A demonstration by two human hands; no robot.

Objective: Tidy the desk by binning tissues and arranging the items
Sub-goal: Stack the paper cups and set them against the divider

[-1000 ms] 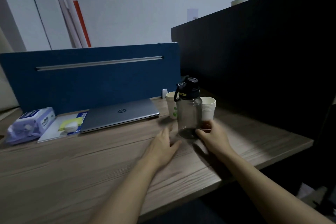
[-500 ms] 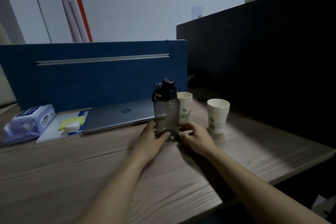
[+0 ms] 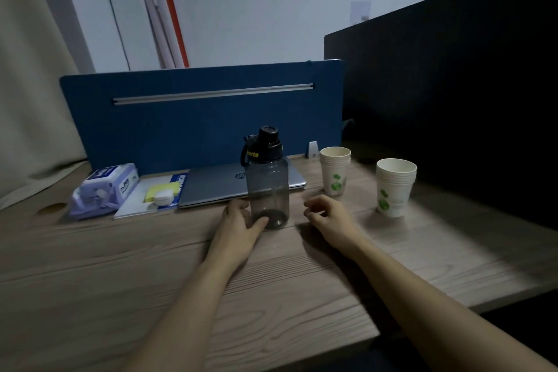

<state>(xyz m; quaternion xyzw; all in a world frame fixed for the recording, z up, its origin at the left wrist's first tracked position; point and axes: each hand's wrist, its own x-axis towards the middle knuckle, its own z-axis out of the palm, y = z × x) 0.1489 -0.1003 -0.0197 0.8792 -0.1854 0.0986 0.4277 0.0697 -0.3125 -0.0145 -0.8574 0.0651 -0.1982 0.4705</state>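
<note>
An office workstation: a wooden desk (image 3: 120,266) backed by a blue partition screen (image 3: 196,118), with a closed laptop (image 3: 217,187).

The bottle (image 3: 267,190) against the left hand's fingers (image 3: 241,220) is smoky, see-through plastic, smooth and faintly glossy, with a matt black cap. Under both hands the desk (image 3: 120,266) shows matt, grained wood. Beyond the fingertips lies a laptop (image 3: 211,187) with a brushed metallic lid. Past the right hand's fingers (image 3: 314,208) stand matt paper cups (image 3: 394,187).

Dim, slightly soft, edges bowed.
</note>
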